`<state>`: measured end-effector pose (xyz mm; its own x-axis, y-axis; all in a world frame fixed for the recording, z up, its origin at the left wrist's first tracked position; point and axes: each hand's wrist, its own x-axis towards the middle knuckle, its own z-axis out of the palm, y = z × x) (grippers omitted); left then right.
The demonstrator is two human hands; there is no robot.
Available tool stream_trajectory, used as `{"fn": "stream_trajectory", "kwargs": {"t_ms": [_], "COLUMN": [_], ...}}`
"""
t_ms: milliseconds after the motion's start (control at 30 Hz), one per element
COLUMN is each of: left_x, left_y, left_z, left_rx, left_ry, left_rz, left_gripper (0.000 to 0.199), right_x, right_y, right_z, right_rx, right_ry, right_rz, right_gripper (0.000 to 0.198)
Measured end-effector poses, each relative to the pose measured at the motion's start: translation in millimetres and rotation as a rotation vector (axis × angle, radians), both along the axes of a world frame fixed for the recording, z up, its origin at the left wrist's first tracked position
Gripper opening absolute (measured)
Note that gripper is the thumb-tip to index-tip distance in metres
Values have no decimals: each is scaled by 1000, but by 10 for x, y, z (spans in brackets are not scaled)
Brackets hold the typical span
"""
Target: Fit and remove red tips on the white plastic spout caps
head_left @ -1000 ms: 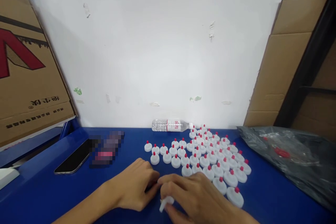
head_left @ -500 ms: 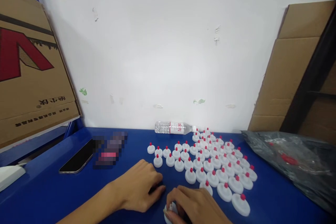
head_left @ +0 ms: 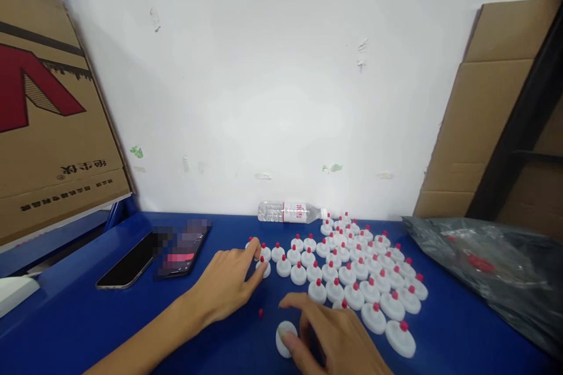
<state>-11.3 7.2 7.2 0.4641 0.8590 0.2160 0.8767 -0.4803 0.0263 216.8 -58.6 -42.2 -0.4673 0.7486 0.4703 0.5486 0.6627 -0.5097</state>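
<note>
My left hand [head_left: 235, 275] reaches over the left end of a group of white round caps with red tips [head_left: 299, 273]. Its thumb and forefinger are spread around a red-tipped cap [head_left: 263, 269], and the fingers partly cover another one behind. Near the front, a white cap [head_left: 285, 347] with no red tip showing sits on the blue table. The thumb of my right hand [head_left: 328, 328] rests over that cap's edge, while the forefinger is lifted off it and the hand is open. A small loose red tip [head_left: 261, 313] lies between my hands.
A clear water bottle [head_left: 290, 212] lies on its side against the wall. Two phones [head_left: 127, 263] rest on the blue table [head_left: 65, 328] at left. A dark plastic bag [head_left: 492, 281] with red pieces lies at right. Cardboard [head_left: 479, 129] stands on both sides.
My left hand has moved forward and its fingers have spread near the caps. My right hand has opened off the white cap. The loose red tip now shows on the table.
</note>
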Motion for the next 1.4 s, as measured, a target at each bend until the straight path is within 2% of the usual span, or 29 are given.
{"fn": "stream_trajectory", "kwargs": {"t_ms": [167,300,533,667,867,1100,1233,1333,1400], "left_x": [33,70,67,53,61,90,73,54,55], "left_y": [-15,-73,-61,-45,-73,-167,-192,-215,-261], "left_z": [-69,-53,-94,-130,-33,32,0,-9,0], "left_rx": [-41,-44,-70,-74,-52,-51,-58,-67,-64], "left_ry": [47,41,-14,-9,-82,-284,-333,-384,-408], "left_rz": [0,17,18,-3,-15,-192,-264,-342,-397], "left_gripper": [24,27,26,23,19,12,12,11,9], "right_x": [46,56,69,68,74,192,233,237,227], "right_y": [-40,-45,-38,-9,26,103,146,122,77], "right_z": [55,83,104,112,85,86,128,158,191], "right_rx": [137,165,79,2,-6,60,109,129,193], "right_ry": [39,50,1,-33,-24,-54,-71,-74,-68], "right_rz": [6,-25,-22,-35,-78,-273,-308,-304,-283], "right_gripper": [19,18,12,21,27,38,42,34,24]}}
